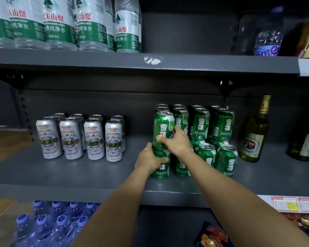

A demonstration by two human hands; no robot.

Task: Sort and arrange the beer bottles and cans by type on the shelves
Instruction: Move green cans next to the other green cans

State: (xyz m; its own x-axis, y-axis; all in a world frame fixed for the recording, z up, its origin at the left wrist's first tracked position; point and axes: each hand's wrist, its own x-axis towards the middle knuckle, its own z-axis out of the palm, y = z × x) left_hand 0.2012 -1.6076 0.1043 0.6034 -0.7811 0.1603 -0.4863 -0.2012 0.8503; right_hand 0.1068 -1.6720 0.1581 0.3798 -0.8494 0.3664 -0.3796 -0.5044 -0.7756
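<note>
1. The right hand (pixel 177 142) grips the top green can (pixel 161 130), which stands upright on a lower green can (pixel 161 164) toward the front edge of the middle shelf (pixel 89 172).
2. The left hand (pixel 150 160) wraps round that lower can, thumb at its top rim.
3. More green cans (pixel 212 139) crowd just right of the pair, some stacked two high, others single in front.
4. Silver cans (pixel 79 138) stand in rows well apart at the shelf's left.
5. Beer bottles (pixel 256 132) stand at its right end.
6. Water bottles (pixel 61 24) line the upper shelf (pixel 203 62); blue-capped bottles (pixel 48 223) sit on the level below.
</note>
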